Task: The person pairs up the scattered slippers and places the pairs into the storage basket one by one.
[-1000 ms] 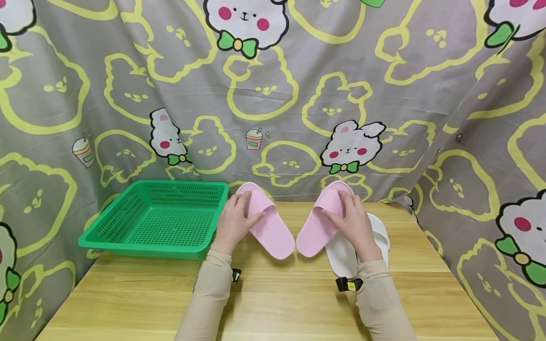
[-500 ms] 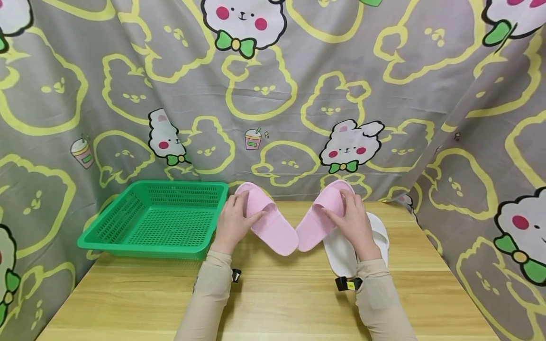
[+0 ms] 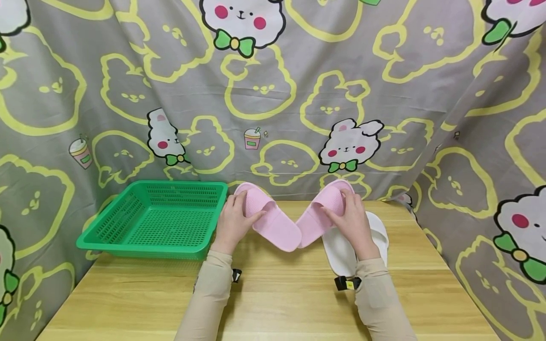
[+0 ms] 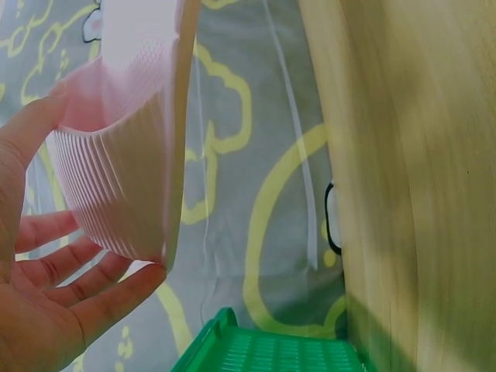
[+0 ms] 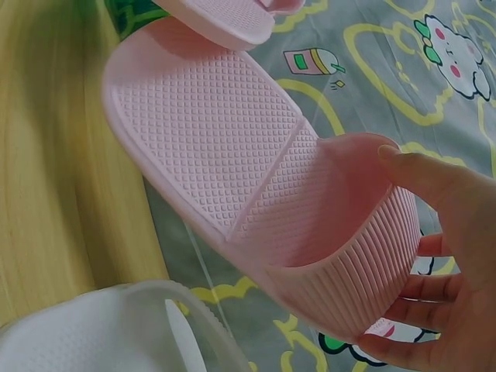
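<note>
Two pink slippers are held up over the table in the head view, toes pointing away and outward. My left hand (image 3: 234,220) grips the left pink slipper (image 3: 279,229) by its ribbed strap, thumb at the strap's opening edge and fingers around the outer side. The right pink slipper (image 5: 209,124) is gripped the same way by my right hand (image 3: 353,220). Their heels meet in the middle, the left heel overlapping the right one. Below my right hand, a pair of white slippers (image 3: 339,255) lies on the table, partly hidden by the hand and forearm.
A green plastic basket (image 3: 149,251) with slatted walls stands to the left, close beside my left hand. The wooden table (image 3: 290,298) reaches back to a grey patterned curtain (image 3: 273,109), which also hangs along both sides.
The heels of the two pink slippers have swung inward and slightly up, from a small gap to overlapping. Both hands stay in nearly the same place, still holding the straps.
</note>
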The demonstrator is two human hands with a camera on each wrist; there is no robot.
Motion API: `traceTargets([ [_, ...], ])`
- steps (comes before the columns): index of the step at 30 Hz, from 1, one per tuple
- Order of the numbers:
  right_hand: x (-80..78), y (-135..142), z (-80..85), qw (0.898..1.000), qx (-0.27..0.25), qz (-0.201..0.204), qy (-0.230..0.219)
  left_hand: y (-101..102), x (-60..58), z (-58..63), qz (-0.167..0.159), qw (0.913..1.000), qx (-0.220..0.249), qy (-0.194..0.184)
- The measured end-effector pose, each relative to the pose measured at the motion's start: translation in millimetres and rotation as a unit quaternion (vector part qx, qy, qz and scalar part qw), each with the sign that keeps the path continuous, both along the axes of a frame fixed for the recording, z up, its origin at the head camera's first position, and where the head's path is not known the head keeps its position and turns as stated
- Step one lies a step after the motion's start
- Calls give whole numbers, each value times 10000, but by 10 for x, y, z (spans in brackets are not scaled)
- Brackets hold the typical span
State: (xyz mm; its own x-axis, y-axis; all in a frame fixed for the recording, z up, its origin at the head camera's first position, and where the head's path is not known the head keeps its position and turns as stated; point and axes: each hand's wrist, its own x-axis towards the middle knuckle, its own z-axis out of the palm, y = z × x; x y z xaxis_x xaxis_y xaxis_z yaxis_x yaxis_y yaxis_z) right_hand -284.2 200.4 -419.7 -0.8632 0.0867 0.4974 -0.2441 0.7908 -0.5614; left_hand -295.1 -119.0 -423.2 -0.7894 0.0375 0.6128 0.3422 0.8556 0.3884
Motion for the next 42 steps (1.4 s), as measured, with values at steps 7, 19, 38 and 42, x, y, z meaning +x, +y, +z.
traceTargets([
  [7,4,-17,17,10000,-13,13,44,7,3,-5,2,10000,51,66],
  [19,12,-10,23,9999,-55,-77,-49,27,1,9,110,9999,133,-8],
  [38,16,-29,22,9998,-146,-145,-65,41,7,-21,363,9985,210,341],
  [42,19,-39,19,9996,-173,-173,-109,49,4,-35,428,9971,177,601],
])
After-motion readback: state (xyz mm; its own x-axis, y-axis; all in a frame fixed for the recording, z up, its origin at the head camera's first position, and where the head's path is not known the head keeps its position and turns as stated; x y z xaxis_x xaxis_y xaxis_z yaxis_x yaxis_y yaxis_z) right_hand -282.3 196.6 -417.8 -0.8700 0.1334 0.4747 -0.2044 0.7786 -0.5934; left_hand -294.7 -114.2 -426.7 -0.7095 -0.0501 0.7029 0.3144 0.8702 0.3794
